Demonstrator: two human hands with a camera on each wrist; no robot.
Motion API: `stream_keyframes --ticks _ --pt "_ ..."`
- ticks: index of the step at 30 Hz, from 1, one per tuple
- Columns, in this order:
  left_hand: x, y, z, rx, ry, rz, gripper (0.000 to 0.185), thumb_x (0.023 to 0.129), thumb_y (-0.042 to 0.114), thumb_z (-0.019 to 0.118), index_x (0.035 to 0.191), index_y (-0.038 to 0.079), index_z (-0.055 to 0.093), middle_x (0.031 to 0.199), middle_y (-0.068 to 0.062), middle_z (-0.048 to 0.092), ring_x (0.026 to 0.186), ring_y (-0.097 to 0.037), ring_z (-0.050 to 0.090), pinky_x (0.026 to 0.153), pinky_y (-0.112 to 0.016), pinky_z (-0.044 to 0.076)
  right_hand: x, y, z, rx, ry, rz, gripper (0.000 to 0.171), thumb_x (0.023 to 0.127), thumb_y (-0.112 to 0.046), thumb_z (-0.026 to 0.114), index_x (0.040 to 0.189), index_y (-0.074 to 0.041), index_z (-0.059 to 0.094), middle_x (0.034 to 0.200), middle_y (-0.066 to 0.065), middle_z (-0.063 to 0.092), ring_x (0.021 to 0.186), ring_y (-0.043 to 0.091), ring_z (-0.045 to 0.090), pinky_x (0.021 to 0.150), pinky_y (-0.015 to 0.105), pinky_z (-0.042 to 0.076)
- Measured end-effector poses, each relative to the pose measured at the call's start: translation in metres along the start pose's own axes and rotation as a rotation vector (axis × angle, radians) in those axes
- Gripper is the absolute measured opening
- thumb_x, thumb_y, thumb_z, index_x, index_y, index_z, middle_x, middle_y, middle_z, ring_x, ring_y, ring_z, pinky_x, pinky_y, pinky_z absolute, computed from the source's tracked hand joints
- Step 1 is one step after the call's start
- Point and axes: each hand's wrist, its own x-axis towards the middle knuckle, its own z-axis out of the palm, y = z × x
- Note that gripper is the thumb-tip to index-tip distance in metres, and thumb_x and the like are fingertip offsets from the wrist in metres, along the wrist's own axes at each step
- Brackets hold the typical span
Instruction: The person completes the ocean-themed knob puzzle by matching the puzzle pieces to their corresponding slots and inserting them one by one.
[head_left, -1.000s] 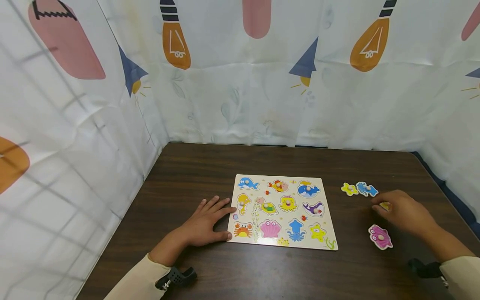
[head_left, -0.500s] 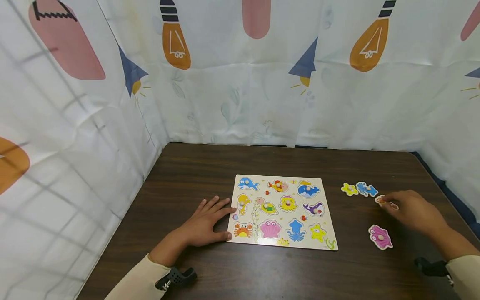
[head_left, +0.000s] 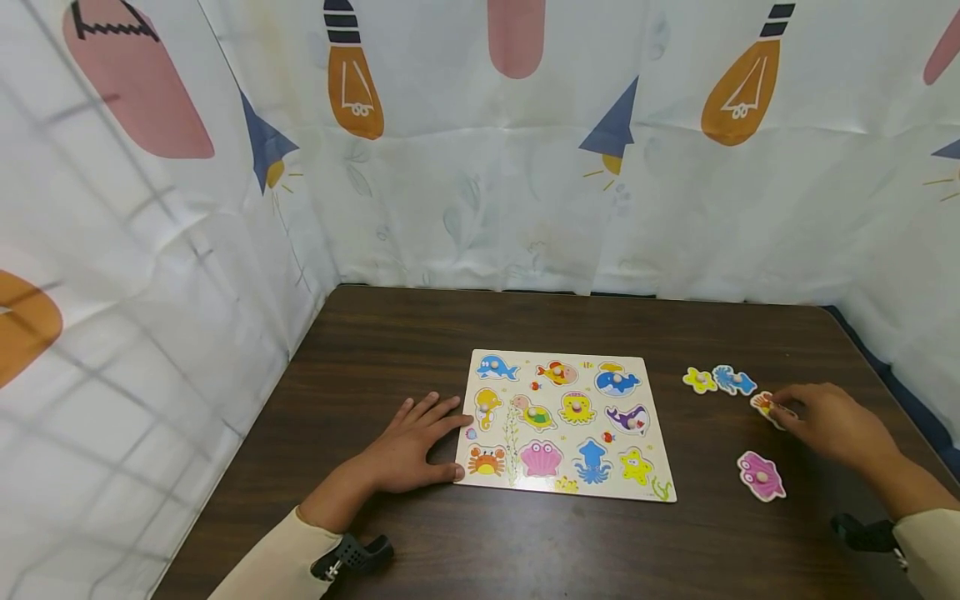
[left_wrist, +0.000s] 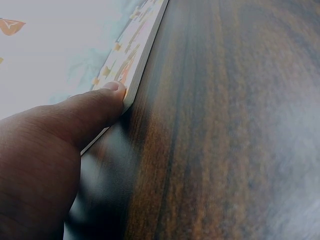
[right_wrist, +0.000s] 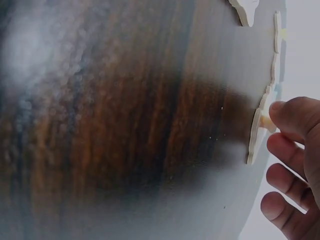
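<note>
The right hand point(head_left: 828, 421) is pinching what is probably the peg of a small orange puzzle piece point(head_left: 763, 403) at its fingertips; the left hand point(head_left: 408, 446), fingers flat, is bracing the puzzle board point(head_left: 558, 492).

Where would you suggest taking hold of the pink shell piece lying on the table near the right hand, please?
Probably by the small wooden peg in the middle of the pink shell piece, pinched from straight above. The piece lies flat on the table, so its thin edges give little purchase, while the peg stands up. The right hand is nearest.
</note>
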Motion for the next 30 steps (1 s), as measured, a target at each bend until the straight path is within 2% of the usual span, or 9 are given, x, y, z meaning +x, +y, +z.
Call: stream_keyframes --ticks 10,16,23,30 --pt "0.000 0.002 -0.002 -0.019 -0.002 -0.004 0.077 0.090 0.066 0.065 0.157 0.036 0.042 0.168 0.003 0.025 0.156 -0.031 0.010 0.121 -0.061 0.002 0.001 -0.001 0.001 0.013 0.002 0.004 0.016 0.091 -0.013 0.075 0.100 0.001 0.074 0.092 0.016 0.072 0.077 0.028 0.064 0.064 0.051 0.054" --pt "0.000 0.001 -0.001 -0.014 -0.002 -0.001 0.077 0.090 0.067 0.064 0.157 0.036 0.042 0.168 0.004 0.024 0.156 -0.031 0.010 0.121 -0.060 0.002 0.002 -0.001 0.002 0.000 0.017 0.020 0.016 0.091 -0.015 0.076 0.100 -0.001 0.075 0.090 0.014 0.072 0.076 0.027 0.063 0.063 0.051 0.054" --pt "0.000 0.002 -0.001 -0.023 -0.001 0.003 0.076 0.090 0.066 0.065 0.157 0.035 0.042 0.168 0.003 0.025 0.156 -0.031 0.011 0.121 -0.061 0.002 0.002 -0.009 0.000 0.011 0.041 -0.004 0.016 0.089 -0.015 0.077 0.100 -0.004 0.077 0.092 0.014 0.072 0.080 0.030 0.064 0.065 0.053 0.054" --pt "0.000 0.001 -0.001 -0.010 -0.004 -0.004 0.077 0.090 0.068 0.064 0.157 0.036 0.042 0.168 0.004 0.024 0.156 -0.031 0.011 0.121 -0.060 0.002 0.005 -0.026 -0.002 -0.007 0.079 -0.072 0.011 0.087 -0.015 0.079 0.097 -0.009 0.079 0.089 0.002 0.072 0.082 0.025 0.063 0.065 0.047 0.053"
